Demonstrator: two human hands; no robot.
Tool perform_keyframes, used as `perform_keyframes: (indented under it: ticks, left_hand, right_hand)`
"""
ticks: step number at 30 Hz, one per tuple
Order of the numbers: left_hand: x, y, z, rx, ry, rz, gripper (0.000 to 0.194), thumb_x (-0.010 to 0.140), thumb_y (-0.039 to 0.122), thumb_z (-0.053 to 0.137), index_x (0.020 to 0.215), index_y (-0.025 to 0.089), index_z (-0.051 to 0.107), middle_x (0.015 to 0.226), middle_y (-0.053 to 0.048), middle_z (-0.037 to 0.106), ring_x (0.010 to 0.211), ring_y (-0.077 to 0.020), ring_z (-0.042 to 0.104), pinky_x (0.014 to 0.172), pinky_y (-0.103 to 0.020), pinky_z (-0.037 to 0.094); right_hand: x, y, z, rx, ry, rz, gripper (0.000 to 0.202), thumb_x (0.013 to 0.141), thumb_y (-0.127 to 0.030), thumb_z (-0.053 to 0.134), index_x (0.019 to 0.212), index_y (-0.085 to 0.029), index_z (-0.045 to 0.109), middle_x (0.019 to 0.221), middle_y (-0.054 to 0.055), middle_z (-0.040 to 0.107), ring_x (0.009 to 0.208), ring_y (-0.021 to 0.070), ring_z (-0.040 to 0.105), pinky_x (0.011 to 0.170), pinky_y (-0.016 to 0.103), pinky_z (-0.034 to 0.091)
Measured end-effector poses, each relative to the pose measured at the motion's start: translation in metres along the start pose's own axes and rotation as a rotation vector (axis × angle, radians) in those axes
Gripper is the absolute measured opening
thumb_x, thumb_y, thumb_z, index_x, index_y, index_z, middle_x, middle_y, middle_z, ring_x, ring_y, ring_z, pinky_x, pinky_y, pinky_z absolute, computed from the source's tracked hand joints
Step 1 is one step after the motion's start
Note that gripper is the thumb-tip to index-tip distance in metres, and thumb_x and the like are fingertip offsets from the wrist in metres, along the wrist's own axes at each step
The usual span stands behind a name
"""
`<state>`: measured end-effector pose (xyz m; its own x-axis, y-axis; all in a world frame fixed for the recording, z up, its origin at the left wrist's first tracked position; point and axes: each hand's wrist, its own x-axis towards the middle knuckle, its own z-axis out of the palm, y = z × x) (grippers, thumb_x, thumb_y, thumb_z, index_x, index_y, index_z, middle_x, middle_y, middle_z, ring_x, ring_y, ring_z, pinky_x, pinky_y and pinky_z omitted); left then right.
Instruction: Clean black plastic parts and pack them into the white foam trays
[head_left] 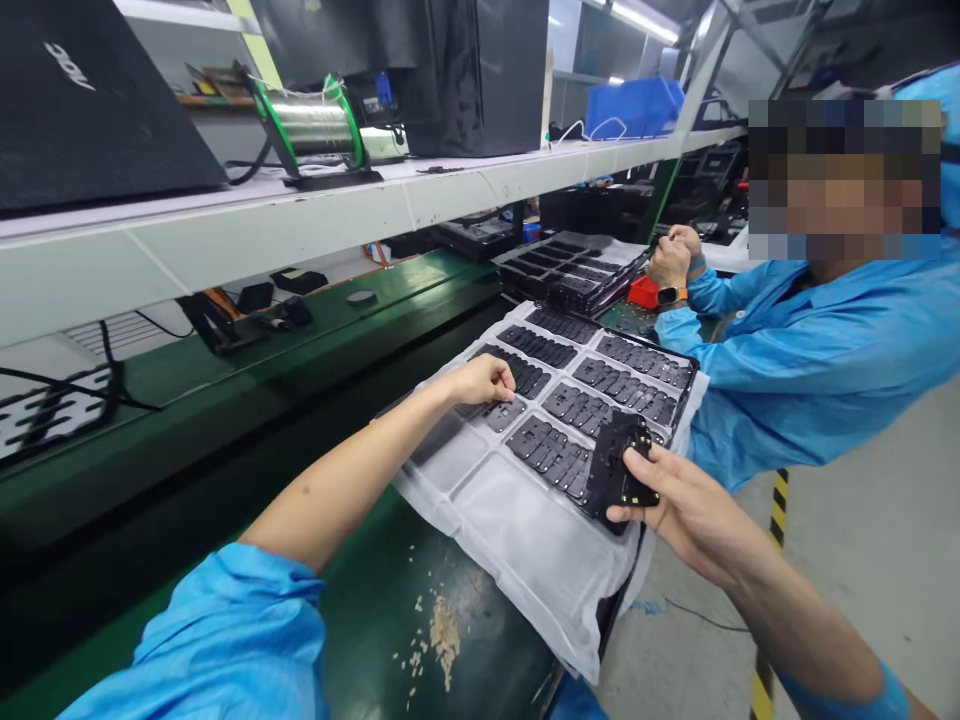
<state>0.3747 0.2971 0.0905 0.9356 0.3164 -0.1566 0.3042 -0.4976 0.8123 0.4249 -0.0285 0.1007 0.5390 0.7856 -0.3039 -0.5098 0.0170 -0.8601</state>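
Note:
A compartmented tray (pixel 480 480) lined with thin white sheet lies on the bench, with rows of flat black parts (pixel 551 455) in most of its compartments. Over the left column of those rows, my left hand (pixel 486 380) is closed in a pinch with the fingertips down at the parts; whatever is between them is hidden. My right hand (pixel 679 500) grips several flat black plastic plates (pixel 615 465) with small gold-coloured spots, held together above the tray's right edge. The two front compartments show only the white liner.
Small pale bits (pixel 444 640) are scattered on the green bench (pixel 360 620). Behind stands another stacked tray (pixel 574 265). A white shelf (pixel 375 205) carrying a wire spool (pixel 311 125) spans above. At right sits a co-worker in a blue sleeve (pixel 780 340), beside a red box (pixel 643 292).

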Motion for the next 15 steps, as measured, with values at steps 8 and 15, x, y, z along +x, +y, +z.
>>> perform_keyframes:
  ticks: [8, 15]
  left_hand:
    - [-0.035, 0.028, -0.005, 0.043, 0.107, 0.086, 0.024, 0.085, 0.032, 0.080, 0.077, 0.018, 0.062, 0.072, 0.000, 0.066, 0.063, -0.0126, 0.060, 0.056, -0.023, 0.042]
    - [-0.067, 0.047, -0.016, -0.310, -0.063, 0.156, 0.031, 0.082, 0.036, 0.083, 0.075, 0.016, 0.061, 0.065, 0.001, 0.064, 0.058, -0.0100, 0.058, 0.051, -0.020, 0.044]
  right_hand:
    - [0.046, -0.005, 0.032, -0.004, -0.052, -0.027, 0.039, 0.071, -0.040, 0.099, 0.096, -0.020, 0.078, 0.092, 0.003, 0.078, 0.077, 0.0187, 0.074, 0.062, 0.033, 0.072]
    - [0.084, -0.003, 0.069, 0.017, -0.097, -0.130, 0.018, 0.092, -0.033, 0.082, 0.101, -0.019, 0.076, 0.096, 0.006, 0.080, 0.083, 0.0201, 0.077, 0.065, 0.033, 0.071]
